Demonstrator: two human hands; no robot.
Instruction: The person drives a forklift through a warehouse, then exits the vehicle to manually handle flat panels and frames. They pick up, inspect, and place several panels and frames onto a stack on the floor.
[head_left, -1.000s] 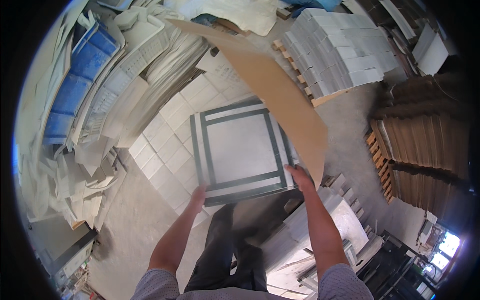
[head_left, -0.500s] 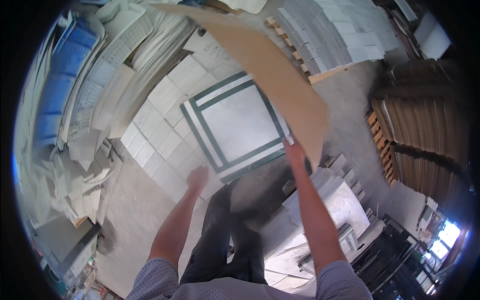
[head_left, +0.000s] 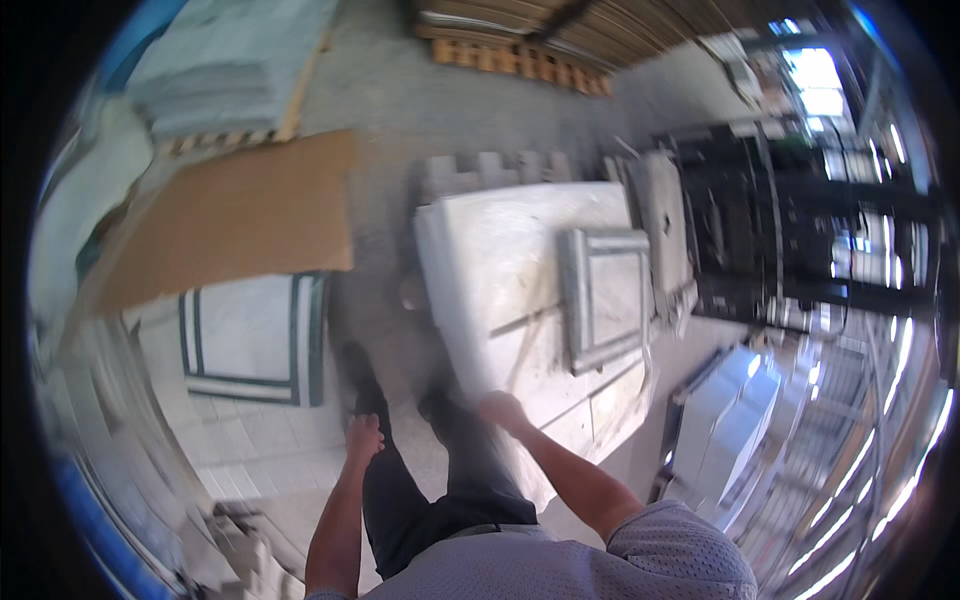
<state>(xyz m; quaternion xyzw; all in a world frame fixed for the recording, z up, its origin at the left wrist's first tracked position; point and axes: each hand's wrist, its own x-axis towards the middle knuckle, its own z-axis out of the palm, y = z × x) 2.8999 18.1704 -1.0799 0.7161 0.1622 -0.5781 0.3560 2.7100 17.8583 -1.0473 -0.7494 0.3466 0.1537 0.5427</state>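
Note:
My left hand (head_left: 365,437) hangs in front of my legs, its fingers curled and nothing showing in them. Over the near left edge of a white plastic-wrapped stack (head_left: 530,260), my right hand (head_left: 505,410) is smeared by motion; whether it touches the stack I cannot tell. On that stack lies a square panel with a raised grey frame (head_left: 610,295). At left, a white square panel with dark green stripes (head_left: 250,330) rests on pale stacked blocks (head_left: 240,440). A brown cardboard sheet (head_left: 240,215) covers its far edge.
Grey stacks (head_left: 215,90) stand on a pallet at the far left. Brown cardboard piles (head_left: 560,25) sit on a wooden pallet (head_left: 520,65) at the back. Dark machinery (head_left: 760,220) stands right of the white stack, with white boxes (head_left: 730,430) nearer me.
My view has swung to the right. My right hand has let go of the cardboard sheet, which now lies partly over the striped panel. The grey-framed panel has come into sight.

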